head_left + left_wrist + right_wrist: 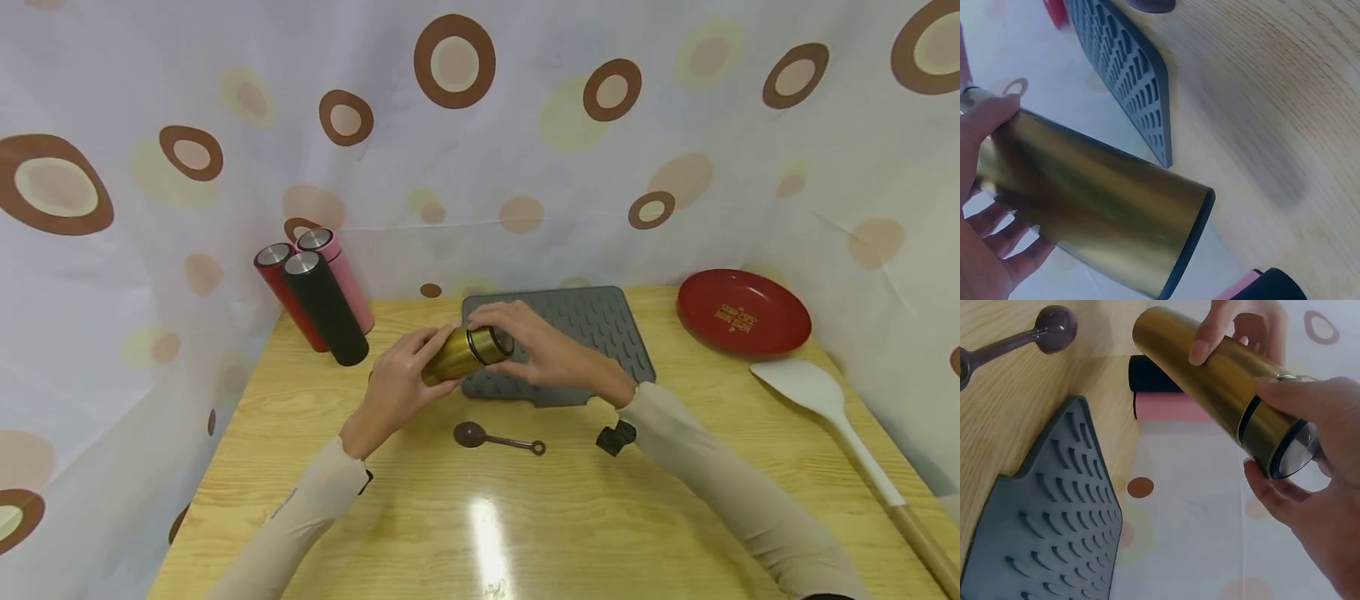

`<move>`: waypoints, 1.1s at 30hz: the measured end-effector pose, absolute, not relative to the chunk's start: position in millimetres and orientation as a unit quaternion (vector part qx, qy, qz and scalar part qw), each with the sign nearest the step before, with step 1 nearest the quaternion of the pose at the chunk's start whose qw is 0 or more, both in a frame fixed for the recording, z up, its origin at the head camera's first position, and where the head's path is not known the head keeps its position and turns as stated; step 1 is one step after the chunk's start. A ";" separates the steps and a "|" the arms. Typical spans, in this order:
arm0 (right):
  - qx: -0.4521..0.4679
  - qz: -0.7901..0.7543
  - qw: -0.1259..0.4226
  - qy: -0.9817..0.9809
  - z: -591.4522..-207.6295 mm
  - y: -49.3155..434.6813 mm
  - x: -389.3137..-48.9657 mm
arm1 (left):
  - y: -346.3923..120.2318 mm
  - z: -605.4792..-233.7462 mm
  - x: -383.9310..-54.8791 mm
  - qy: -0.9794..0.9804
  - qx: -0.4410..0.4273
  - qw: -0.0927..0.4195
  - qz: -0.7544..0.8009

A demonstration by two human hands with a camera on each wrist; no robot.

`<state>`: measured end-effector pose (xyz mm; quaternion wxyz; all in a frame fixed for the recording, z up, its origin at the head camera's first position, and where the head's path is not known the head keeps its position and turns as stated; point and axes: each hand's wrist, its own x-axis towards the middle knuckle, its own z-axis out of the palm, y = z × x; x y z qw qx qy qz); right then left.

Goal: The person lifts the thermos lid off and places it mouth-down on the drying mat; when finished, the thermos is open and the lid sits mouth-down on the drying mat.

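Note:
A gold thermos [454, 357] with a dark base ring is held tilted above the table, its capped end toward the right. My left hand [400, 372] grips its body, thumb on one side and fingers round the other. With thumb and fingers, my right hand [536, 346] holds the gold lid [1277, 440], which has a silvery top. In the right wrist view the lid sits on the body, a dark ring between them. Below the thermos, a dark brown spoon [498, 438] lies on the table, and a grey textured mat [600, 325] lies behind the right hand.
Red [288, 292], black [327, 312] and pink [351, 287] thermoses stand at the back left. A red plate [742, 312] lies at the back right, with a white spatula [813, 392] in front of it. A patterned curtain [517, 150] hangs behind the table.

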<state>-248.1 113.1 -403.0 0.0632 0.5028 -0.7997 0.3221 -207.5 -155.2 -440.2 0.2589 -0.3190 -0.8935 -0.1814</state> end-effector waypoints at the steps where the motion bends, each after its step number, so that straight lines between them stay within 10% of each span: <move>1: 0.509 0.319 0.064 -0.797 -404.3 113.0 -247.9 | -155.9 -441.2 -207.3 -0.894 -0.320 0.257 -0.180; 15: 0.295 0.394 -0.031 -0.870 -400.6 99.9 -243.3 | -154.5 -448.4 -209.2 -0.899 -0.307 0.253 -0.183; 33: 0.466 0.390 -0.018 -0.794 -405.2 120.8 -256.0 | -155.8 -449.4 -216.1 -0.907 -0.292 0.227 -0.200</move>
